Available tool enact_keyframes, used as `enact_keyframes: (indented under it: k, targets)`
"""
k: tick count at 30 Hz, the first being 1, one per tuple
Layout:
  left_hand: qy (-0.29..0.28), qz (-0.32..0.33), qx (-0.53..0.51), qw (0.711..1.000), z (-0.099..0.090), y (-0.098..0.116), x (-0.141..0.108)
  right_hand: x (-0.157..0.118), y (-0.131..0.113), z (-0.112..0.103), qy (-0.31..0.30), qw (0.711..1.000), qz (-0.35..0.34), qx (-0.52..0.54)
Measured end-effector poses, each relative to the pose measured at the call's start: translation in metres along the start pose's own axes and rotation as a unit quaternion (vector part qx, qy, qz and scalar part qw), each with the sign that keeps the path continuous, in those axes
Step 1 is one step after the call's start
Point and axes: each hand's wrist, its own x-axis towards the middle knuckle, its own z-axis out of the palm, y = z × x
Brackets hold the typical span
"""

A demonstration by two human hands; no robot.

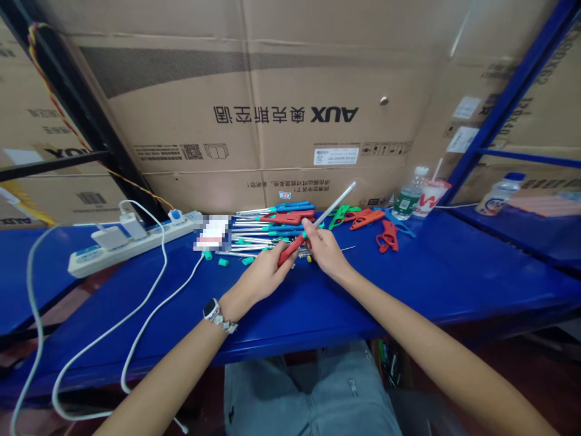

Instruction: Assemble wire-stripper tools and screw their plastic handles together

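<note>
My left hand is wrapped round the red handle of what looks like a long-nosed lighter, its silver tube slanting up to the right. My right hand closes on the same lighter around the teal collar, where handle and tube meet. Behind my hands lies a pile of similar pieces with blue handles, red handles and silver tubes. Loose teal caps are scattered left of my left hand. Small parts, one of them yellow, lie partly hidden beneath my hands.
Green, orange and red plastic trigger pieces lie to the right. Beyond them stand a water bottle and a cup. A power strip with white cables occupies the left. Large cardboard walls the back of the blue table.
</note>
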Motion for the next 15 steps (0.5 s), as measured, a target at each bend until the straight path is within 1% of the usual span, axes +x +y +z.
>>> enact_keyframes:
  k: [2,5,7,9,12,14,15]
  targets:
    - [0.027,0.003,-0.033,0.999,0.006,0.002,0.002,-0.006,-0.001,-0.002,-0.026,1.0,-0.013,0.003]
    - [0.052,0.002,-0.08,0.995,0.014,0.008,0.004,-0.015,-0.003,-0.001,-0.055,0.996,-0.064,0.005]
    - [0.05,0.018,-0.111,0.992,0.018,0.012,0.004,-0.019,-0.005,0.0,-0.048,0.994,-0.091,0.021]
    - [0.043,0.056,-0.105,0.992,0.019,0.016,0.0,-0.019,-0.006,0.001,-0.033,0.994,-0.095,0.042]
    - [0.054,0.112,-0.024,0.992,0.012,0.019,-0.014,-0.017,-0.005,-0.004,-0.036,0.992,-0.074,0.099]
    - [0.087,0.125,0.007,0.988,0.001,0.019,-0.027,-0.018,-0.004,-0.01,-0.062,0.988,-0.052,0.13]
    - [0.11,0.136,0.006,0.985,-0.005,0.019,-0.035,-0.019,-0.003,-0.014,-0.074,0.989,-0.044,0.122]
